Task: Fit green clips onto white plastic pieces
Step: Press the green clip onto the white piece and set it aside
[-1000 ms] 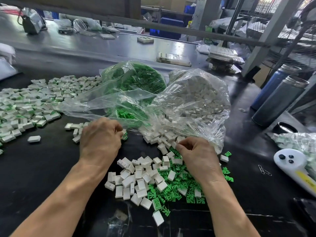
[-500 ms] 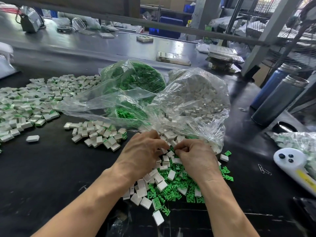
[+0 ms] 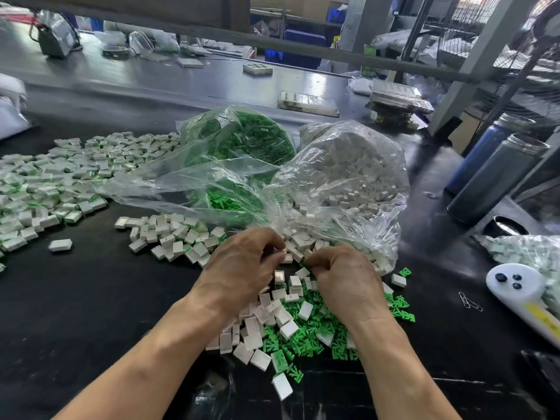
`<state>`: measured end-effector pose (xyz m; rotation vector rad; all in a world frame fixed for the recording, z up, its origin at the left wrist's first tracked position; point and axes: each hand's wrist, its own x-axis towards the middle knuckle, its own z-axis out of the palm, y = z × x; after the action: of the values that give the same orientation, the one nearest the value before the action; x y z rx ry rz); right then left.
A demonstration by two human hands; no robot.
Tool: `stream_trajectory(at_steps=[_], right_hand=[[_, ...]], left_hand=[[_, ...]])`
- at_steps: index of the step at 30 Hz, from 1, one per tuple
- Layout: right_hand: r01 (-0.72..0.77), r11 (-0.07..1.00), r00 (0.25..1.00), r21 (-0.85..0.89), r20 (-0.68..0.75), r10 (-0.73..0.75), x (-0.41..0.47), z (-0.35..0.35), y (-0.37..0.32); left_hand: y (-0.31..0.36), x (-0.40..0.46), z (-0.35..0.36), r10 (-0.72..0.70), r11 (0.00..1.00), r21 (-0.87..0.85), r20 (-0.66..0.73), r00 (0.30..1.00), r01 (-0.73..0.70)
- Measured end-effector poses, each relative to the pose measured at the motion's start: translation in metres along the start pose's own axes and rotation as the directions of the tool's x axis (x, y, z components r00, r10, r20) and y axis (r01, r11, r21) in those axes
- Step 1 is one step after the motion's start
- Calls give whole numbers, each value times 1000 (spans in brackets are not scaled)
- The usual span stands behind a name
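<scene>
My left hand [image 3: 242, 268] and my right hand [image 3: 345, 280] meet fingertip to fingertip over a heap of loose white plastic pieces [image 3: 281, 316] and green clips [image 3: 306, 338] on the black table. The left hand's curled fingers hold a white piece [image 3: 286, 258]. The right hand's fingertips pinch together against that piece; what they hold is hidden. Just behind the hands lie an open clear bag of white pieces [image 3: 348, 171] and a clear bag of green clips [image 3: 242, 137].
A small pile of fitted pieces [image 3: 172, 234] lies left of the hands, a large spread [image 3: 45, 183] further left. Two tall bottles [image 3: 497, 177], a white device [image 3: 515, 286], paper clips [image 3: 469, 303] and another bag of parts [image 3: 530, 250] stand at the right.
My left hand came back from the small pile at the left to the heap and met the right hand. The right hand has barely shifted.
</scene>
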<state>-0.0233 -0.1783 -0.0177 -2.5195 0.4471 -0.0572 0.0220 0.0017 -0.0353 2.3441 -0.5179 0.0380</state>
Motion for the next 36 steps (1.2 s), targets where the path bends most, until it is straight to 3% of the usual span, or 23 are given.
stream_trajectory(at_steps=[6,26,31,36], right_hand=[[-22,1000,998,-2,51,22,-2,-9,6],[18,981,995,-194,101,2,-10,-12,-6],[18,995,994,-100,105,-8,-11,-11,-4],[42,952,999,303,-26,-36,-9,-11,-2]], left_hand=[[-5,-4,-11,-51,993,-108,-27,998,48],[-1,-8,-9,-60,991,-122,-3,998,60],[-1,-6,-8,-75,967,-244,-12,997,70],[4,-5,-11,-116,822,-563,-10,993,90]])
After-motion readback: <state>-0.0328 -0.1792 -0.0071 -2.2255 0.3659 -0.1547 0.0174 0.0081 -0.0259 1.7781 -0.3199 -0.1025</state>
